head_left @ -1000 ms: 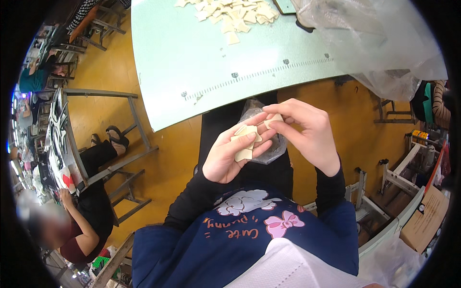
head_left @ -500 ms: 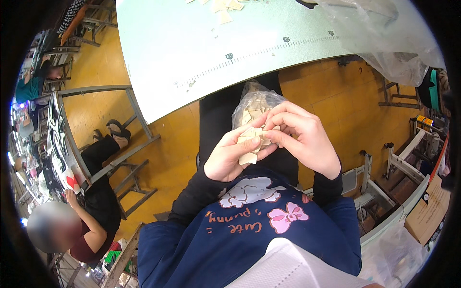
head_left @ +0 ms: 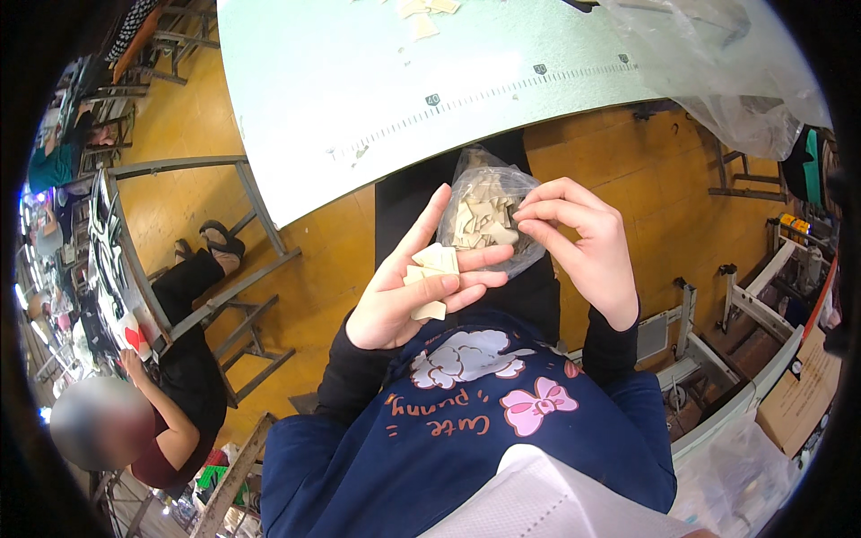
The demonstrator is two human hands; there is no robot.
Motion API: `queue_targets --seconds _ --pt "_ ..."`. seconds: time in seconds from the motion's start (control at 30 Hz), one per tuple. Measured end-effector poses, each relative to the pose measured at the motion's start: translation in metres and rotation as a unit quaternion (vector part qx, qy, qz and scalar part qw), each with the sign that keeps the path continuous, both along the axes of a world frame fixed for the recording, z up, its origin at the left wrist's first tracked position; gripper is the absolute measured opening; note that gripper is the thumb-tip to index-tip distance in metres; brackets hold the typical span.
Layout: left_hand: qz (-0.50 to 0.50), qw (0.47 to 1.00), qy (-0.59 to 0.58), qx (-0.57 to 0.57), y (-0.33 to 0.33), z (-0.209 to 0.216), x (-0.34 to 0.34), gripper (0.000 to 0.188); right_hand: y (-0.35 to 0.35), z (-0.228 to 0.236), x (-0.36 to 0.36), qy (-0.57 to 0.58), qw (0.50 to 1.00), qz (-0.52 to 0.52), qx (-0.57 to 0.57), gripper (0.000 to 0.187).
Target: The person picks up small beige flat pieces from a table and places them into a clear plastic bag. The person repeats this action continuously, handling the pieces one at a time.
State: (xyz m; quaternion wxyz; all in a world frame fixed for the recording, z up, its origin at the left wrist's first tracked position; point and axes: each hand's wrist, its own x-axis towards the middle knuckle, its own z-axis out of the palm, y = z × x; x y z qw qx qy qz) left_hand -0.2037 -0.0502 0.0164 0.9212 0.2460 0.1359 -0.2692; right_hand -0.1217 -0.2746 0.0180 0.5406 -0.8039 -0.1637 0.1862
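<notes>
My left hand (head_left: pixel 381 309) is turned palm up, its thumb pressing several small cream-coloured flat pieces (head_left: pixel 438 259) against the fingers. The index finger points away from the others. Just beyond it, a clear plastic bag (head_left: pixel 531 258) full of similar cream pieces (head_left: pixel 484 215) rests on my lap with its mouth open toward me. At the bag's right edge is my right hand (head_left: pixel 583 242), its thumb and fingertips close together on the plastic rim. Its fingertips partly hide what they grip.
A pale green table (head_left: pixel 359 81) with a ruler scale lies ahead, with more cream pieces (head_left: pixel 425 25) at its far side. Clear plastic sheeting (head_left: pixel 726 72) drapes over its right end. A person (head_left: pixel 166 421) sits at left beside a metal-framed table (head_left: pixel 251 206). A cardboard box (head_left: pixel 803 390) stands at right.
My hands have moved apart. The left has drawn back to the left with the pieces, its fingers spreading; the right has left those pieces for the bag's edge. More of the bag's contents shows.
</notes>
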Motion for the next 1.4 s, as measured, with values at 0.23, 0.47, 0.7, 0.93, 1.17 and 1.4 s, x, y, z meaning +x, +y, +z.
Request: queue_targets --seconds 0.23,0.47,0.7,0.93,1.17,1.4 --pt "-0.018 0.999 0.009 0.024 -0.008 0.004 -0.001 0.090 0.005 0.008 -0.004 -0.044 0.998 -0.001 0.051 0.013" --pt "-0.059 0.993 -0.037 0.095 -0.018 -0.002 -0.001 0.091 0.022 0.005 -0.010 -0.020 0.991 0.112 0.074 0.013" --pt "-0.005 0.999 0.042 0.000 -0.012 -0.005 0.002 0.076 0.010 0.005 -0.006 -0.056 0.995 -0.055 0.061 0.010" --pt "0.118 0.991 0.042 -0.054 -0.010 -0.008 0.009 0.074 0.011 -0.003 -0.009 -0.147 0.985 -0.053 -0.071 0.017" --pt "0.099 0.993 0.061 -0.025 -0.007 -0.010 0.003 0.072 0.014 -0.009 -0.009 -0.156 0.984 -0.058 -0.060 0.012" --pt "0.071 0.994 0.087 -0.014 0.006 -0.013 -0.008 0.070 0.003 -0.068 0.044 -0.064 0.987 -0.137 -0.053 0.018"
